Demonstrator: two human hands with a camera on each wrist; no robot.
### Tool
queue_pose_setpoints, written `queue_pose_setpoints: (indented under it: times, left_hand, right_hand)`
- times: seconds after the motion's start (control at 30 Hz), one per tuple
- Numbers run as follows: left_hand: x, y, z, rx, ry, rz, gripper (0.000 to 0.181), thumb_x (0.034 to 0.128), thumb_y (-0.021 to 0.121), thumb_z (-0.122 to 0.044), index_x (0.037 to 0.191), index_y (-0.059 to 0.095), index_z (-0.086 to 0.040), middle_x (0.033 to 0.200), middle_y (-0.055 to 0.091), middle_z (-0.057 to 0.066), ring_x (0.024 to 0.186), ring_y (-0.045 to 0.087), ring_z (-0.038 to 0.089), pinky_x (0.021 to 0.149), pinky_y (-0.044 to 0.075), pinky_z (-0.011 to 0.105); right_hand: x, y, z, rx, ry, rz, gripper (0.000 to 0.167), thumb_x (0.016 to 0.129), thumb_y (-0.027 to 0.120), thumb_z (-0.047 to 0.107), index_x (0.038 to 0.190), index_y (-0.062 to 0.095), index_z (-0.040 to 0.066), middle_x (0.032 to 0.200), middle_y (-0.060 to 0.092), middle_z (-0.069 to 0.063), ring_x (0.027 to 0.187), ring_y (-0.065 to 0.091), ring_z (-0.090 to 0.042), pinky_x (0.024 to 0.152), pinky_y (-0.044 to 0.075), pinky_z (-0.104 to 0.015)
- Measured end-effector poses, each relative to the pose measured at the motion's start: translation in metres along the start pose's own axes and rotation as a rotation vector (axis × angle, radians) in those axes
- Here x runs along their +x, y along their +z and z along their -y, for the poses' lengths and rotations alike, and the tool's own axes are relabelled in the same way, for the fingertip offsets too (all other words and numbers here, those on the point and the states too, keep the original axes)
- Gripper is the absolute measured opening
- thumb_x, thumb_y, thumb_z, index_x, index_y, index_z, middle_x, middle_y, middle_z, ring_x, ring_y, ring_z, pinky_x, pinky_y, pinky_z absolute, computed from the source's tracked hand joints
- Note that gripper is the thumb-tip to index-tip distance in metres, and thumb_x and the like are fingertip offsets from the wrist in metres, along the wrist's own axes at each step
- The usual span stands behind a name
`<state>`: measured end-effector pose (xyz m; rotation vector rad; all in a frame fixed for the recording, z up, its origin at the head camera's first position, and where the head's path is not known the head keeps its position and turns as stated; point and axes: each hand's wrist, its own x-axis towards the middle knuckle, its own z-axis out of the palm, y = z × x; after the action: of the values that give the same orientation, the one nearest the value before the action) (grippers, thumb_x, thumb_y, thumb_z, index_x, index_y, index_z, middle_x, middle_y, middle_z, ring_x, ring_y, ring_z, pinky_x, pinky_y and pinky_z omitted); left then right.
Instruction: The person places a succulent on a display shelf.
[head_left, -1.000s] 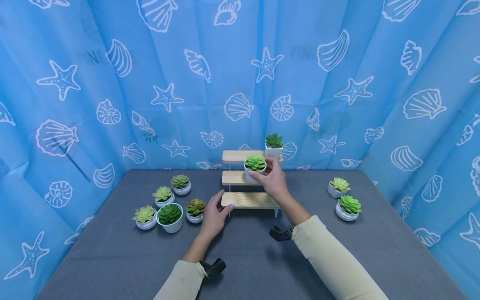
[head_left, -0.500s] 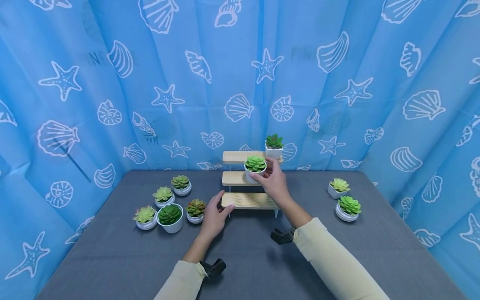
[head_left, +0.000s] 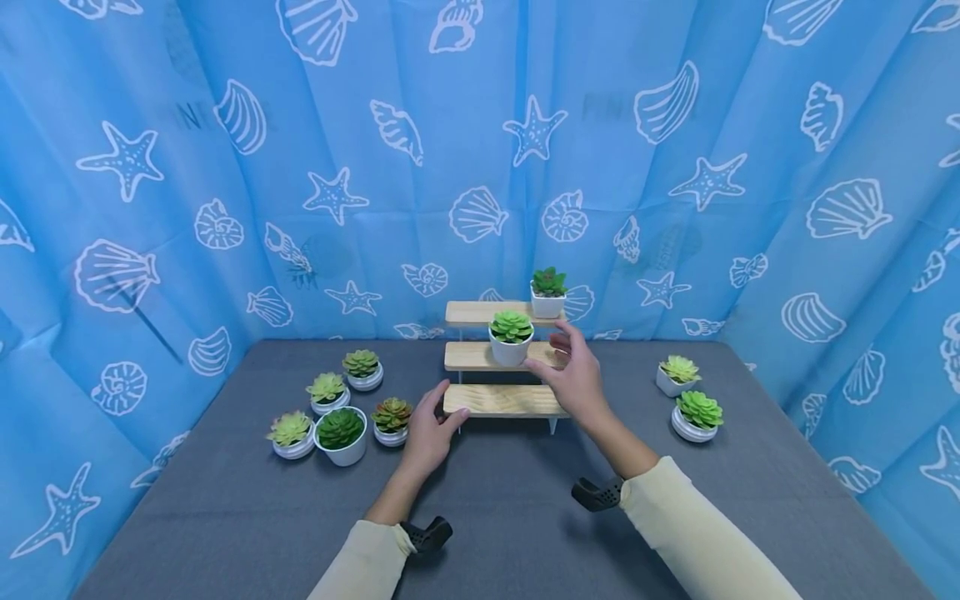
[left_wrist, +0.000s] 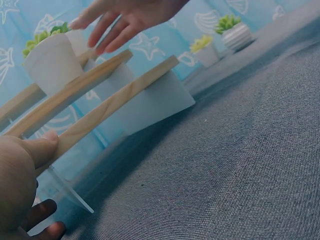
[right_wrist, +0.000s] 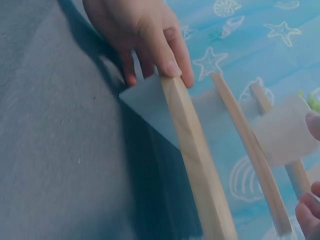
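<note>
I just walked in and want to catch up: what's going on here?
Someone's left hand grips the lowest step of a wooden stand at its left end. Their right hand is open beside a succulent in a white pot, which stands on the middle step. Another potted plant stands on the top step; seven more sit on the gray table to either side.

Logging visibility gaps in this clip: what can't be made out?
Left wrist: most of the top pot, behind the middle pot.
Left wrist: part of the left hand, cut off by the left edge.
Right wrist: most of the right hand, cut off by the right edge.
Head: legs of the stand, mostly hidden by its shelves.
Head: lettering on the curtain, too faint.
</note>
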<state>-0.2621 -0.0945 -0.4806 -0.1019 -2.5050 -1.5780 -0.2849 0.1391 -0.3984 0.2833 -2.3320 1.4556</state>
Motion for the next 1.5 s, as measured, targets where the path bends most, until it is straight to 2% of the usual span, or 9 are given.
queue_pose_setpoints:
  times: [0.3,0.43,0.63,0.9,1.07,1.23,1.33,1.5]
  left_hand:
    - [-0.001,0.001,0.0,-0.004,-0.002,0.002,0.062,0.0916,0.07,-0.027,0.145,0.045,-0.008,0.141,0.048,0.015,0.128,0.047,0.029,0.094,0.048,0.045]
    - [-0.001,0.0,0.001,-0.011,0.021,0.002,0.061,0.0921,0.07,-0.026,0.145,0.045,-0.007,0.141,0.048,0.016,0.127,0.047,0.03,0.094,0.049,0.046]
    - [-0.002,-0.001,0.001,-0.03,0.043,0.011,0.061,0.0926,0.069,-0.024,0.145,0.044,-0.005,0.139,0.048,0.017,0.124,0.049,0.03,0.093,0.049,0.046]
    - [-0.002,-0.001,0.001,-0.033,0.042,0.011,0.062,0.0924,0.069,-0.023,0.145,0.044,-0.003,0.14,0.048,0.017,0.124,0.049,0.03,0.093,0.049,0.046]
    - [-0.001,-0.001,0.001,-0.038,0.04,0.015,0.062,0.0925,0.069,-0.024,0.145,0.043,-0.004,0.14,0.048,0.017,0.124,0.049,0.03,0.093,0.049,0.046]
    - [0.0,-0.001,0.001,-0.031,0.03,0.008,0.061,0.0923,0.069,-0.024,0.146,0.044,-0.007,0.139,0.049,0.016,0.125,0.049,0.028,0.093,0.049,0.045]
    - [0.0,-0.002,0.0,-0.032,0.033,0.009,0.061,0.0924,0.069,-0.024,0.145,0.044,-0.006,0.138,0.049,0.016,0.125,0.049,0.029,0.093,0.049,0.045]
    - [-0.001,-0.002,0.0,-0.039,0.035,0.015,0.061,0.0927,0.069,-0.023,0.145,0.044,-0.004,0.138,0.049,0.017,0.125,0.049,0.03,0.093,0.048,0.046]
  right_hand:
    - [-0.017,-0.04,-0.02,-0.201,-0.205,-0.118,0.072,0.08,0.082,0.013,0.139,0.043,-0.002,0.128,0.053,-0.024,0.119,0.051,-0.037,0.098,0.043,-0.051]
    - [-0.023,-0.057,-0.034,-0.313,-0.248,-0.156,0.072,0.077,0.084,0.012,0.137,0.046,-0.003,0.128,0.053,-0.023,0.116,0.05,-0.039,0.095,0.042,-0.053]
    - [-0.034,-0.08,-0.056,-0.453,-0.296,-0.168,0.071,0.073,0.086,0.013,0.132,0.05,-0.005,0.126,0.054,-0.025,0.117,0.048,-0.043,0.095,0.038,-0.059]
    - [-0.046,-0.11,-0.077,-0.534,-0.366,-0.238,0.072,0.065,0.09,0.008,0.125,0.054,-0.008,0.118,0.056,-0.028,0.112,0.048,-0.046,0.097,0.033,-0.062]
    - [-0.055,-0.127,-0.086,-0.57,-0.321,-0.275,0.075,0.062,0.09,0.008,0.125,0.053,-0.008,0.12,0.054,-0.029,0.113,0.045,-0.048,0.095,0.03,-0.063]
    - [-0.064,-0.14,-0.094,-0.579,-0.225,-0.292,0.078,0.064,0.088,0.009,0.13,0.05,-0.008,0.127,0.049,-0.032,0.118,0.041,-0.049,0.1,0.027,-0.063]
    - [-0.069,-0.146,-0.097,-0.565,-0.143,-0.284,0.08,0.067,0.087,0.009,0.134,0.047,-0.007,0.13,0.046,-0.032,0.12,0.04,-0.049,0.103,0.024,-0.061]
    - [-0.076,-0.153,-0.102,-0.547,0.039,-0.241,0.085,0.075,0.084,0.015,0.142,0.037,-0.006,0.136,0.04,-0.033,0.125,0.033,-0.051,0.105,0.02,-0.062]
